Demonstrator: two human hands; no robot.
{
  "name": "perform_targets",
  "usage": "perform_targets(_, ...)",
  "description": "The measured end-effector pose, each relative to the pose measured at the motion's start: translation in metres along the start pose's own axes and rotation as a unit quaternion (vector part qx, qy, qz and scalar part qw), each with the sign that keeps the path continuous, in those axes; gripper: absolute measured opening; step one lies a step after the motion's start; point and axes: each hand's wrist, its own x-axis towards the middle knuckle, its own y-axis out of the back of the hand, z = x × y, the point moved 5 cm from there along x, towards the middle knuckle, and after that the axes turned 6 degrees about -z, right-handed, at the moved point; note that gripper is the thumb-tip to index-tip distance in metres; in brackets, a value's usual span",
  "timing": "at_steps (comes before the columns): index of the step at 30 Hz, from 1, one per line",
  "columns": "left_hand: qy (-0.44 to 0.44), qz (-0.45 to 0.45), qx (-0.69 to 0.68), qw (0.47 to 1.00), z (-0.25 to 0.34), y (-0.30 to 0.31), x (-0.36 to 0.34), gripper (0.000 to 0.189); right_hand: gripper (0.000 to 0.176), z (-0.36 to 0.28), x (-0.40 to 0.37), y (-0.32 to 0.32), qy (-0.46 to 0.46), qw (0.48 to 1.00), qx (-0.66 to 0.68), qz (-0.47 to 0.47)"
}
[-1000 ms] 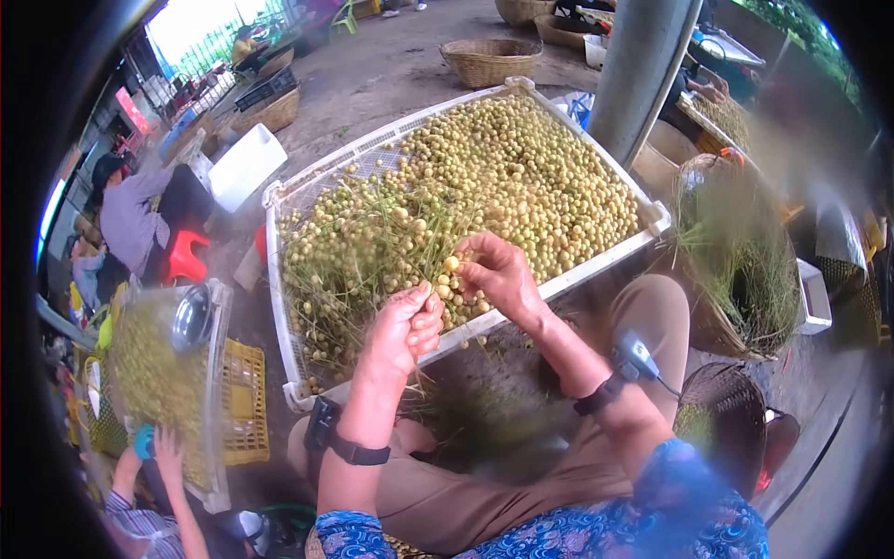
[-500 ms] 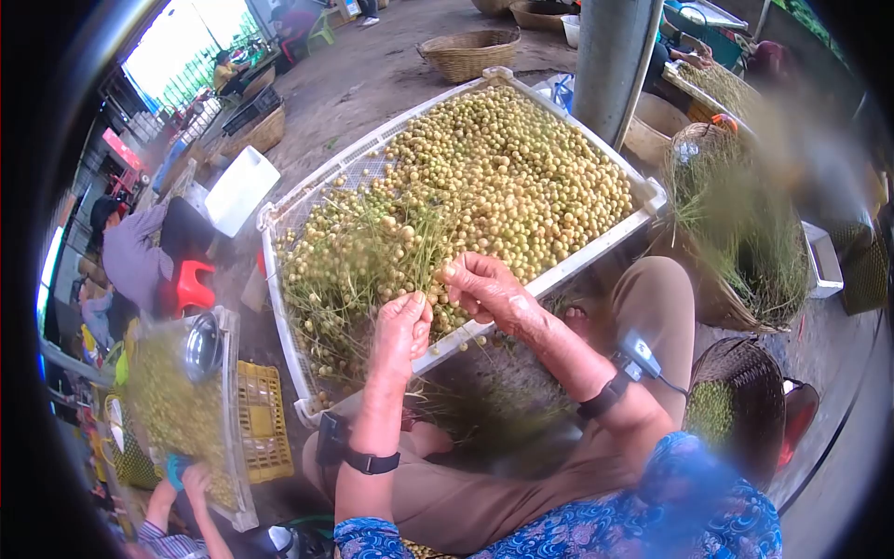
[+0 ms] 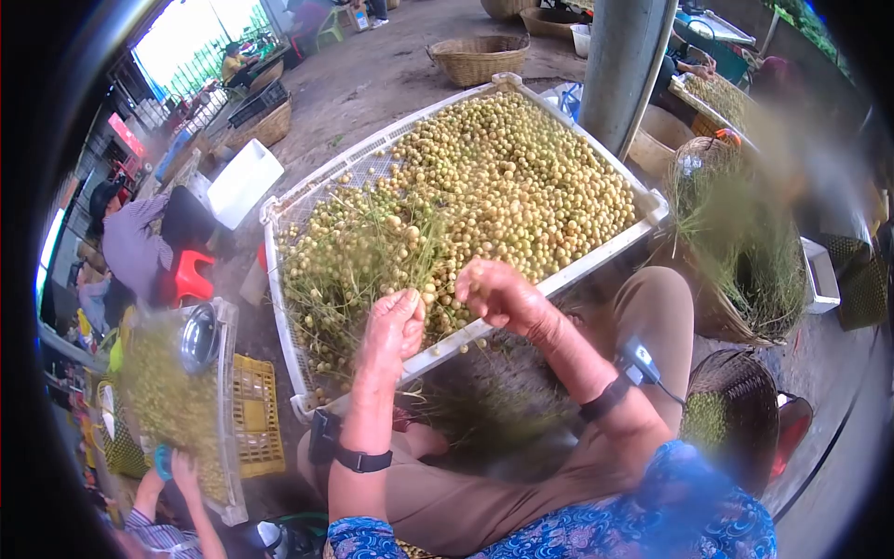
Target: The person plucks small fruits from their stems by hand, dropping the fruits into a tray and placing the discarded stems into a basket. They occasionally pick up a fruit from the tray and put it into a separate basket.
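Note:
A white mesh tray (image 3: 596, 256) in front of me holds many small round yellow-green fruits (image 3: 521, 177). Tangled green stems (image 3: 349, 247) with fruits attached lie over its left part. At the near edge of the tray, my left hand (image 3: 395, 324) is closed in a pinch, apparently on thin stems whose ends are mostly hidden by the fingers. Just right of it, my right hand (image 3: 503, 296) hovers above the fruits, fingers loosely curled and a little apart, with no fruit plainly visible in them.
A metal post (image 3: 622, 79) rises behind the tray. To my right stand a basket of stripped stems (image 3: 736, 270) and a dark basket (image 3: 752, 401) with green fruits. On the left, another person's hands (image 3: 182, 470) work at a second tray (image 3: 226, 410) beside a yellow crate (image 3: 256, 419).
My right hand has moved slightly right and its pinch has loosened. My left hand stays pinched, shifted slightly left and lower. The view has shifted a little.

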Motion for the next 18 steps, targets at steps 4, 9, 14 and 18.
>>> perform_targets(4, 0.027, -0.005, 0.055, 0.998, -0.012, -0.01, 0.001, 0.03, 0.016, 0.025, 0.007, -0.009, 0.021, 0.998, -0.051, -0.019)
perform_targets(9, 0.03, -0.011, 0.05, 0.998, -0.015, -0.006, 0.001, 0.03, 0.015, 0.019, 0.009, -0.003, 0.057, 0.992, -0.115, -0.02)
perform_targets(14, 0.005, -0.007, -0.033, 0.999, -0.001, -0.001, -0.002, 0.029, 0.015, 0.017, 0.004, -0.001, 0.04, 0.98, 0.154, -0.122)
perform_targets(18, 0.024, -0.042, -0.047, 0.998, -0.001, -0.005, -0.003, 0.029, 0.016, 0.014, 0.002, -0.01, 0.013, 0.999, 0.024, -0.041)
